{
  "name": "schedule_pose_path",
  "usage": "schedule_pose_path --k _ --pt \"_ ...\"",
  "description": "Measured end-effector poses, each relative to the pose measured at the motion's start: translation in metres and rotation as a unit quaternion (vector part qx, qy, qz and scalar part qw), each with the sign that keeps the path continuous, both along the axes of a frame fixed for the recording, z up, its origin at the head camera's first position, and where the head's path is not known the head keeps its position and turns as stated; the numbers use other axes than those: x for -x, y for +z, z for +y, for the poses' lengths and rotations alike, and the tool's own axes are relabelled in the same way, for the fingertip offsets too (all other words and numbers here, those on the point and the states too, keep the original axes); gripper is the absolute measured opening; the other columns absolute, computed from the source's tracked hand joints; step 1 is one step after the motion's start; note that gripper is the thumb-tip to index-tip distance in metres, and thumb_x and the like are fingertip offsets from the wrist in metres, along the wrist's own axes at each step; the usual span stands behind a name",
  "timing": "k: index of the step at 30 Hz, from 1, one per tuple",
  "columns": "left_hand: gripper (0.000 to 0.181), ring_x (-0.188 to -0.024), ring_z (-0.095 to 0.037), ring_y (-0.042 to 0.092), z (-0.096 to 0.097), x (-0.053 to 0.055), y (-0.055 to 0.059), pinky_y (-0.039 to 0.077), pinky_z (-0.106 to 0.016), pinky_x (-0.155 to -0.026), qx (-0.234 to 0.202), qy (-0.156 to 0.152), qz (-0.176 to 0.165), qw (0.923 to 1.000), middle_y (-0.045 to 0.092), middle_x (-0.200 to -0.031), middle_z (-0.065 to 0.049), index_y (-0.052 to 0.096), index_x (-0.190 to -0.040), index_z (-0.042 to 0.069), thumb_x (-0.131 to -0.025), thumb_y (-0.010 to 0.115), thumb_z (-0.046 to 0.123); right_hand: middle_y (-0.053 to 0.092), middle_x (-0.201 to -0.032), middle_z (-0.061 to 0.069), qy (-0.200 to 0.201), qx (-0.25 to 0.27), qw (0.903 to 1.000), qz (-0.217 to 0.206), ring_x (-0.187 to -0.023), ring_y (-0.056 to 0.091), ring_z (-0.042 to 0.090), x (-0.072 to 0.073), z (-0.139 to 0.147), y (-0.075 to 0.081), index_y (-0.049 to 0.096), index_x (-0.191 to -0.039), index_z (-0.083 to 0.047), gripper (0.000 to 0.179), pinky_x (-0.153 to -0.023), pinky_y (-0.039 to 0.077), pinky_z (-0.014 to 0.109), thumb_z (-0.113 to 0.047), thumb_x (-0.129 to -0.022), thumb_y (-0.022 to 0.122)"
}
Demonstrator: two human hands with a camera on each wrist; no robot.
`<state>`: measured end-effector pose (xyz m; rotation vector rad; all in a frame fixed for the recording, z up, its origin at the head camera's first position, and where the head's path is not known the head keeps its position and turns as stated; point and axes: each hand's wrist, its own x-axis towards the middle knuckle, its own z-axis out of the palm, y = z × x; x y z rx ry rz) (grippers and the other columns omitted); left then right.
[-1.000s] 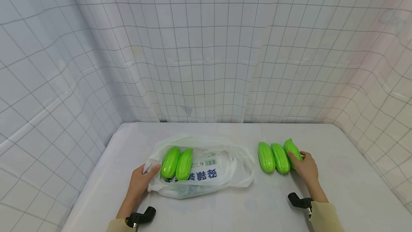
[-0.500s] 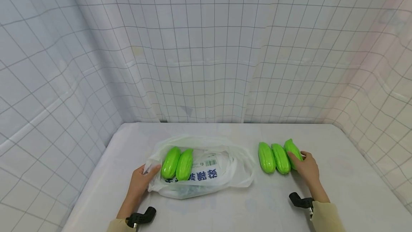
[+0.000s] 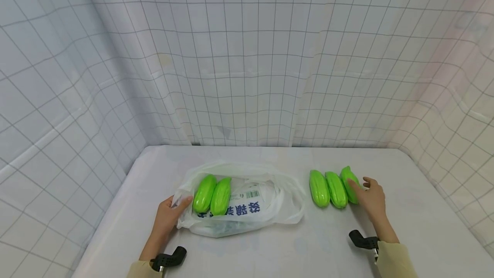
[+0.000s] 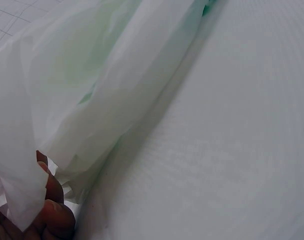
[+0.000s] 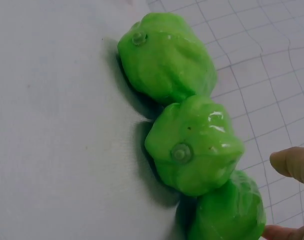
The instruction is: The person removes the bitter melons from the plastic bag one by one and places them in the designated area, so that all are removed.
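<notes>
My left hand (image 3: 170, 216) pinches the left rim of a white plastic bag (image 3: 285, 203) lying open on the table; in the left wrist view thin plastic (image 4: 21, 170) overlaps the fingers. Inside the bag two glossy green ridged gourds (image 3: 221, 196) lie side by side, next to a printed label with blue characters. On the right, three similar gourds stand in a row: a left one (image 3: 319, 188), a middle one (image 3: 336, 190) and a right one (image 3: 345, 175). At the right gourd, my right hand (image 3: 372, 198) has its fingers spread, the thumb overlapping the gourd.
A white table (image 3: 270, 252) spreads under everything, with white gridded sheets (image 3: 247, 76) hanging behind and along both sides. A black camera sits on each wrist, the left one (image 3: 170, 257) and the right one (image 3: 362, 240).
My right hand has loosened from the right gourd and shifted slightly right, its fingers lifting away. The gourds and the bag stay in place, and my left hand keeps its hold.
</notes>
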<state>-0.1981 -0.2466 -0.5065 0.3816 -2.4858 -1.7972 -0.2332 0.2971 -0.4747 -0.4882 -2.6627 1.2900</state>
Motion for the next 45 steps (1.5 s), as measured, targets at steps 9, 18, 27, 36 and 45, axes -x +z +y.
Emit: schedule_pose_path --k 9,18,27,36,45 --pt "0.063 -0.077 -0.017 0.056 0.0 0.0 0.0 0.047 -0.027 -0.064 -0.003 0.001 0.004 1.0 0.063 -0.101 -0.013 0.058 -0.118 -0.004 -0.084 0.068 0.048 0.041 -0.129 0.031 -0.031 0.006 0.9891 0.144 -0.117 0.032 0.046 0.001 -0.016 0.015 0.04 -0.135 0.009 0.061 -0.088 0.029 0.055 -0.032 -0.094 0.058" --pt "0.059 -0.075 -0.017 0.056 0.001 0.0 -0.003 0.047 -0.027 -0.064 -0.006 0.001 0.011 0.9999 0.064 -0.1 -0.013 0.059 -0.118 -0.003 -0.085 0.069 0.045 0.045 -0.127 0.024 -0.003 0.033 0.9789 0.201 -0.116 0.038 0.039 -0.003 -0.039 0.037 0.047 -0.131 0.006 0.052 -0.091 0.03 0.052 -0.028 -0.094 0.06" --pt "0.058 -0.075 -0.017 0.056 0.0 0.0 -0.004 0.047 -0.027 -0.064 -0.007 0.001 0.014 0.9999 0.064 -0.099 -0.014 0.06 -0.117 -0.003 -0.085 0.069 0.045 0.048 -0.132 0.018 0.043 0.066 0.9775 0.196 -0.122 0.043 0.031 -0.012 -0.062 0.054 0.046 -0.133 0.001 0.053 -0.095 0.034 0.046 -0.034 -0.095 0.059" --pt "0.06 -0.074 -0.017 0.056 0.0 0.0 -0.006 0.047 -0.027 -0.064 -0.005 0.005 0.013 0.9999 0.064 -0.099 -0.013 0.059 -0.118 -0.003 -0.084 0.069 0.046 0.051 -0.132 0.013 0.087 0.08 0.9771 0.177 -0.121 0.048 0.025 -0.016 -0.083 0.057 0.047 -0.133 -0.004 0.054 -0.096 0.038 0.04 -0.037 -0.093 0.061" --pt "0.058 -0.076 -0.017 0.057 -0.001 0.0 -0.006 0.047 -0.027 -0.065 -0.003 0.004 0.019 0.9998 0.064 -0.101 -0.014 0.06 -0.116 -0.003 -0.085 0.069 0.045 0.055 -0.125 0.014 0.134 0.092 0.968 0.191 -0.117 0.053 0.029 -0.019 -0.103 0.058 0.051 -0.127 -0.001 0.048 -0.095 0.041 0.039 -0.032 -0.093 0.062"
